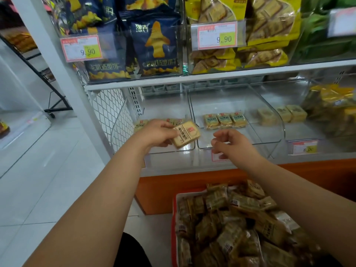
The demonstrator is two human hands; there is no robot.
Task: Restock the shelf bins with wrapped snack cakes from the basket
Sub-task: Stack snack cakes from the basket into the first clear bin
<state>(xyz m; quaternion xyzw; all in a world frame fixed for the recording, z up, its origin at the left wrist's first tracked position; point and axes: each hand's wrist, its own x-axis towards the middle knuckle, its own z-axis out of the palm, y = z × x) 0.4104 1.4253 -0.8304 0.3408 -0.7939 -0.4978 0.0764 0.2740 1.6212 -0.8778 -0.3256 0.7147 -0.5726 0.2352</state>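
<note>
My left hand (pixel 157 132) pinches one wrapped snack cake (pixel 186 134), a pale yellow square packet, over the front of the left clear bin (pixel 123 120). A few cakes lie in that bin behind my hand. My right hand (pixel 230 143) hovers in front of the middle clear bin (pixel 269 112) with loosely curled fingers and holds nothing. Three cakes (pixel 225 120) sit in a row inside the middle bin. The basket (pixel 176 207), red-rimmed and heaped with several wrapped cakes (pixel 237 224), stands on the floor below my right arm.
Above, a shelf holds dark blue snack bags (pixel 154 45) and yellow packets (pixel 256 35) behind price tags. More yellow cakes (pixel 281 113) and bags fill the bins to the right. An orange shelf base (pixel 183 182) runs below. White tiled floor lies at left.
</note>
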